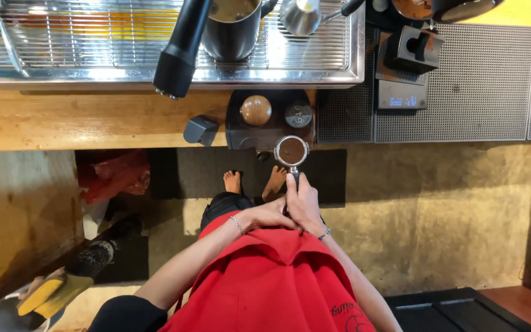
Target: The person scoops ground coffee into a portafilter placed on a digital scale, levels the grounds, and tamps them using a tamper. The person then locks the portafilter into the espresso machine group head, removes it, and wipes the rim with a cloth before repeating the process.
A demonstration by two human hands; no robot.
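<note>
While the portafilter (291, 151) is held level just below the tabletop (93, 120) edge, its basket is seen filled with dark ground coffee. Its handle is wrapped by the right hand (304, 203), fingers closed around it, thumb laid along the top. The left hand (270, 216) is curled shut against the right one at the lower end of the handle. Just above the basket, a black tamping mat (270, 132) is set on the wooden tabletop, with a wood-topped tamper (256, 110) and a dark round tool (298, 114) on it. A digital scale (401, 95) is seen to the right.
</note>
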